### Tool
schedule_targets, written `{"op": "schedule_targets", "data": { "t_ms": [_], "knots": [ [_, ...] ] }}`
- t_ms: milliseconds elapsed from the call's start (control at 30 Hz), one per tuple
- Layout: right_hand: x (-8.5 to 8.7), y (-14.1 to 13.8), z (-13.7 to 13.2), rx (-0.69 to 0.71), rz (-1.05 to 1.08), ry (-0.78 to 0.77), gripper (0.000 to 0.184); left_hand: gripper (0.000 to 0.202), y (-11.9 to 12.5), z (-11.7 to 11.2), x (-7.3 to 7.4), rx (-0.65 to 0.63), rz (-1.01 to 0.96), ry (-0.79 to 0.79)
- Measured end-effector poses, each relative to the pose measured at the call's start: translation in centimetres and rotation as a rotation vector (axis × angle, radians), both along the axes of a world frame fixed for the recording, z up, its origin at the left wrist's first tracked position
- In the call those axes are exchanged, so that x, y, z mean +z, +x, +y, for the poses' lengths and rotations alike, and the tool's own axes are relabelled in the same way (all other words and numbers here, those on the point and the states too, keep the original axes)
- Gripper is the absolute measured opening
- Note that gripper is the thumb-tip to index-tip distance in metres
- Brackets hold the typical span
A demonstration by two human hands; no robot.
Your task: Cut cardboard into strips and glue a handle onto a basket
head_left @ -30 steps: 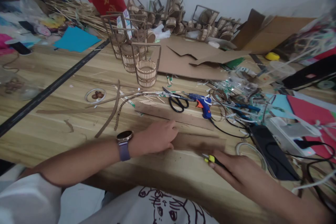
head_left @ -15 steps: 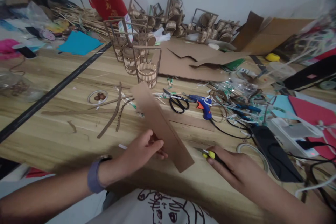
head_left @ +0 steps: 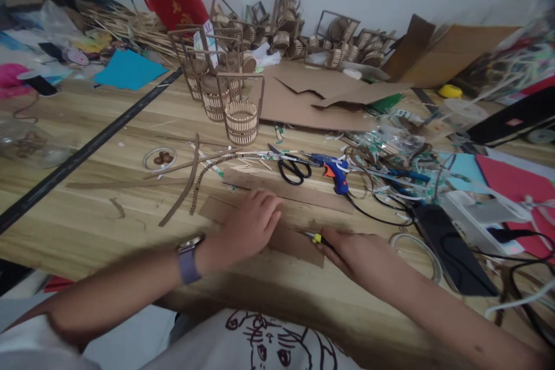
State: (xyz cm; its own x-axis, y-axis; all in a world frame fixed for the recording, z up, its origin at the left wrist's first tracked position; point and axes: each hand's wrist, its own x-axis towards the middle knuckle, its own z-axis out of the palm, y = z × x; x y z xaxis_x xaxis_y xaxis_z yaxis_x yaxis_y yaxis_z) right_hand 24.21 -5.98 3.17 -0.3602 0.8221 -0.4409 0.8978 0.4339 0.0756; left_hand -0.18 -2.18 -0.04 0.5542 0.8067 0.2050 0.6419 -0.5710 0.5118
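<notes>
A brown cardboard strip (head_left: 299,247) lies slantwise on the table in front of me. My left hand (head_left: 247,225), with a watch on the wrist, holds it down from above, fingers bent and close together, covering its middle. In my right hand (head_left: 347,245) is a utility knife (head_left: 318,239) with a yellow and black handle. Its blade points left, over the strip's right part; whether it touches the cardboard I cannot tell. Just beyond lies another cardboard strip (head_left: 303,192), partly behind my left fingers.
Beyond are black scissors (head_left: 292,170), a blue glue gun (head_left: 336,172) and small slatted buckets (head_left: 241,121). Curved brown strips (head_left: 182,196) and a ring of brown beads (head_left: 161,158) lie left. A tape roll (head_left: 418,254), phone (head_left: 455,251) and cables are at right.
The cardboard strip, earlier lifted and tilted in my left hand, now lies flat on the table under that hand. My right hand has moved left with the knife, over to the strip.
</notes>
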Motion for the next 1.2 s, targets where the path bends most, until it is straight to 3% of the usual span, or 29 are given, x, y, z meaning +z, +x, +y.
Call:
{"op": "schedule_targets", "data": {
  "t_ms": [100,267,800,1200],
  "knots": [
    [0.4,-0.9,0.6,0.027,-0.035,-0.033,0.023,0.040,1.5,2.1,-2.3,0.001,0.175,0.189],
    [0.9,-1.8,1.5,0.028,-0.063,-0.086,0.025,0.054,2.4,3.2,-4.4,0.004,0.360,0.191],
    [1.9,-2.7,2.4,0.019,-0.123,-0.177,0.021,0.055,2.5,2.7,-3.9,0.011,0.373,0.188],
    [1.1,-2.7,2.0,0.067,-0.047,-0.049,0.040,0.057,2.3,2.6,-4.2,-0.053,0.343,0.205]
  ]
}}
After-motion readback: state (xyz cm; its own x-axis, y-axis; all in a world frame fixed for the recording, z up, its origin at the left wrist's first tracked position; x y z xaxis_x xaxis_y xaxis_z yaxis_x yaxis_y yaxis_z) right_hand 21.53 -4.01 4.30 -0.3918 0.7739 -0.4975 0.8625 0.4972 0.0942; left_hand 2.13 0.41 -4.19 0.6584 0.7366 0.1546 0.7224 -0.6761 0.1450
